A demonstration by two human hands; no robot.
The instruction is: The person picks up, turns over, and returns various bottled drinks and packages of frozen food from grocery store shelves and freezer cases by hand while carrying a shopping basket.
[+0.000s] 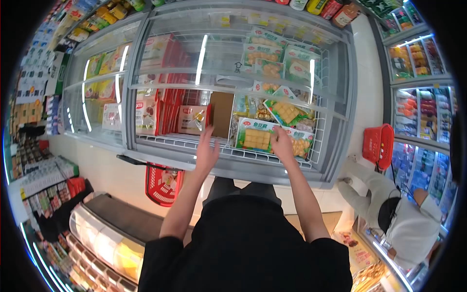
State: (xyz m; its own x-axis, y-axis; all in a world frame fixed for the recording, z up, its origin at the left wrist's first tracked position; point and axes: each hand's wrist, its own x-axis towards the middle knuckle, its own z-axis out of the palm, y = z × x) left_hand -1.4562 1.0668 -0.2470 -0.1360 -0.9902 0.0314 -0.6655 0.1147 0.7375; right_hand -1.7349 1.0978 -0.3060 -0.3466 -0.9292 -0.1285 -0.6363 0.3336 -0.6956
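In the freezer's front opening, my right hand (282,144) has its fingers closed on the right edge of a bag of fish tofu (255,138). The bag is green and white, with pale square pieces showing through its window. Behind it another fish tofu bag (287,113) lies tilted on the pile, and a bag of round pieces (300,141) is just right of my hand. My left hand (208,150), slightly blurred, has its fingers stretched out and holds nothing. It is over the front rim, near a white and red box (193,119) and a brown cardboard divider (222,114).
Sliding glass lids (189,63) cover the back of the freezer (340,146). White wire baskets (182,143) line it, with red packs (168,114) at left. A red shopping basket (163,186) stands below. Another person (408,224) is at right near a red basket (378,146).
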